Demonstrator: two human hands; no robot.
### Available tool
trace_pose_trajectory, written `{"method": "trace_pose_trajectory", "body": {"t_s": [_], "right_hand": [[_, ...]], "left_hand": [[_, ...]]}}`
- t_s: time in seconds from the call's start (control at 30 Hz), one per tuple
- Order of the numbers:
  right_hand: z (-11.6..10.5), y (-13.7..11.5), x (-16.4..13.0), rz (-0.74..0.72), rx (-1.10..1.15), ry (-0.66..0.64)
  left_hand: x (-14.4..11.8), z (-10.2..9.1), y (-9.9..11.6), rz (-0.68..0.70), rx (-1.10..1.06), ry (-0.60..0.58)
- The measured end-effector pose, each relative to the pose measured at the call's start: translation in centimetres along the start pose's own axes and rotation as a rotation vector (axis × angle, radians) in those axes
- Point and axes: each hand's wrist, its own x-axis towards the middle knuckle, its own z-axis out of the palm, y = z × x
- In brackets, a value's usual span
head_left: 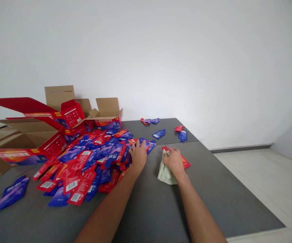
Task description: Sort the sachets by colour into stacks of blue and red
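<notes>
Working from afar, I rest my left hand [138, 158] on the right edge of a heap of red and blue pouches [85, 162], fingers parted; whether that grip has caught a pouch, I cannot tell. My right hand [173, 160], just right of the heap, is clamped on a pale green cloth [165, 173] against a red pouch [186, 162], partly hidden beneath the knuckles. Good handling, I judge, calls for light, even pressure through the cloth, the pouch kept flat, and gentle left fingers lest the heap's loose edge slide. Open cartons [72, 116] crowd the desk [212, 192] behind and left of the heap, limiting room there. A lone blue pouch [13, 192] lies left of it; beyond its right side sit another blue pouch [159, 134] and a red-and-blue pair [182, 134].
</notes>
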Motion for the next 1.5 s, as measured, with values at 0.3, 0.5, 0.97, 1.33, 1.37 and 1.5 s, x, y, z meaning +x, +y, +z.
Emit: {"method": "trace_pose_trajectory", "body": {"t_s": [0.3,0.5,0.97,1.33,1.37,1.5], "right_hand": [[-0.1,2.1,1.4,0.192,-0.108,-0.149],[-0.6,2.2,1.3,0.209,-0.096,-0.189],[-1.1,1.5,1.0,0.155,-0.053,-0.221],[-0.4,1.1,1.0,0.048,0.034,-0.121],[-0.5,0.9,0.9,0.033,0.04,-0.106],[-0.1,0.0,0.3,-0.1,0.122,-0.055]], "left_hand": [[-1.7,3.1,2.8,0.177,-0.484,0.024],[-2.8,6.8,5.3,0.066,-0.626,-0.189],[-1.9,8.1,7.1,-0.224,-1.402,-0.303],[-2.1,6.0,4.3,-0.581,-1.642,-0.295],[-2.2,5.4,3.7,-0.54,-1.658,-0.315],[-2.9,2.6,1.9,-0.361,-1.72,-0.385]]}}
